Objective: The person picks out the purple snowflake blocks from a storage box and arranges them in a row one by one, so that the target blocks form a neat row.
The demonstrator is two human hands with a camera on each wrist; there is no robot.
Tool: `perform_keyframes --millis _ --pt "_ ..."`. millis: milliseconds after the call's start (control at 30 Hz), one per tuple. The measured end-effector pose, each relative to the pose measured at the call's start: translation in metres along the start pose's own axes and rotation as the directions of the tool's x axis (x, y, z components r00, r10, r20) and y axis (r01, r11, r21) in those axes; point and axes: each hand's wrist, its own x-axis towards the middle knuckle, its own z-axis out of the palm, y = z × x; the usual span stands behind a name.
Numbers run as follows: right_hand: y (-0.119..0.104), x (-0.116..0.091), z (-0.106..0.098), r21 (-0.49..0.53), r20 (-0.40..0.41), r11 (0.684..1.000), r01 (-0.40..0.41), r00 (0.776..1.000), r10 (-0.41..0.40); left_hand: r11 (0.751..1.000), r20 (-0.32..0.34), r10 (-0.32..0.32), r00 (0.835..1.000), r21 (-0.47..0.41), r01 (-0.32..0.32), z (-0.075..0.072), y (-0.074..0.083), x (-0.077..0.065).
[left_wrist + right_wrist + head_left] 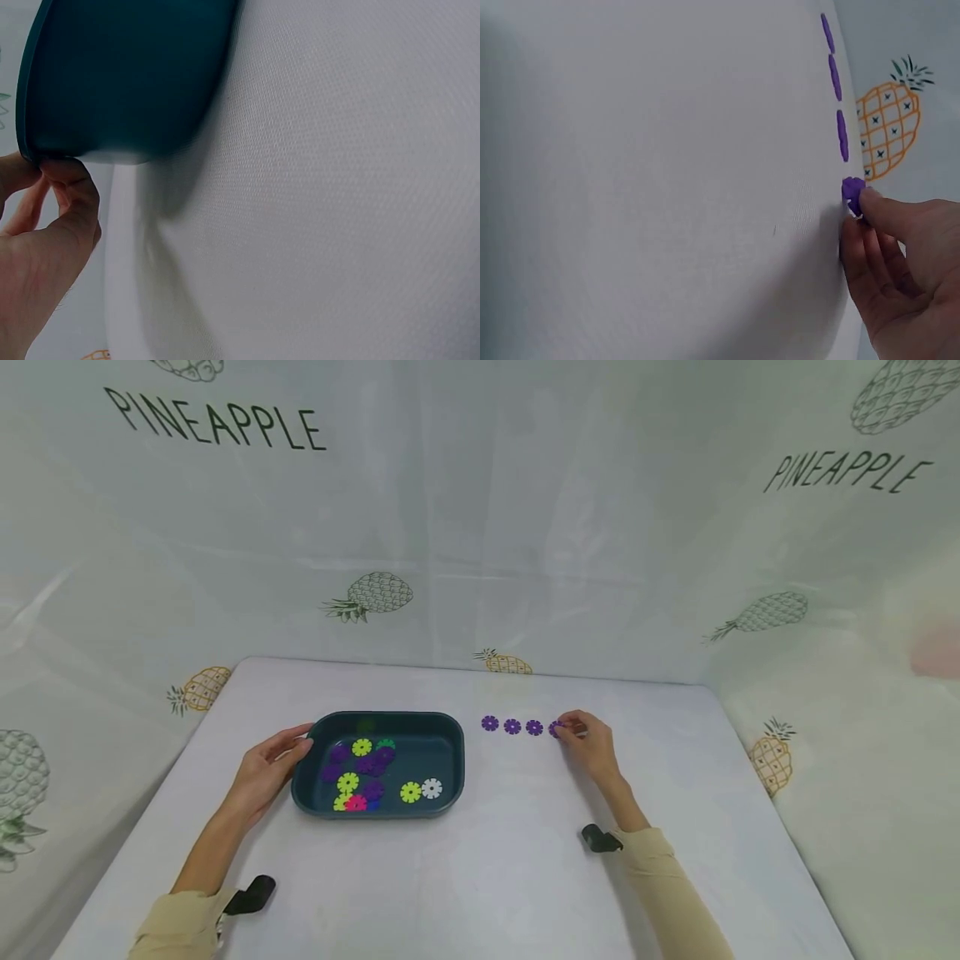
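Note:
My left hand [264,770] grips the left rim of a dark teal tray [453,760]; in the left wrist view the thumb and fingers pinch the tray's edge [120,82]. Inside lie several flower-shaped plastic discs: purple, yellow, green, pink, blue and one white disc [431,788]. Right of the tray, my right hand [591,745] pinches a purple disc [853,193] between thumb and fingers, close to the tabletop. Three more purple discs lie flat in a row to its left, the nearest being this purple disc [534,727].
A white table [517,877] carries the tray and discs. Behind it hangs a pale curtain [525,527] printed with pineapples and lettering. Dark wrist mounts [251,895] stick out from both sleeves.

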Motion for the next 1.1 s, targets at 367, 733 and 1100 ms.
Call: perform_keyframes --millis 367,733,1100 --pt "0.006 0.001 -0.004 -0.058 0.048 0.998 0.000 0.999 0.003 1.000 0.012 -0.013 1.000 -0.016 0.013 0.004 -0.001 0.006" --pt "-0.006 0.000 -0.006 -0.091 0.043 0.995 0.033 0.999 -0.029 1.000 0.014 -0.008 1.000 0.002 0.008 0.005 -0.002 0.004" --pt "-0.043 0.012 0.004 -0.062 0.083 0.986 0.153 0.986 -0.147 1.000 -0.005 0.011 1.000 0.013 -0.011 -0.001 0.001 -0.002"
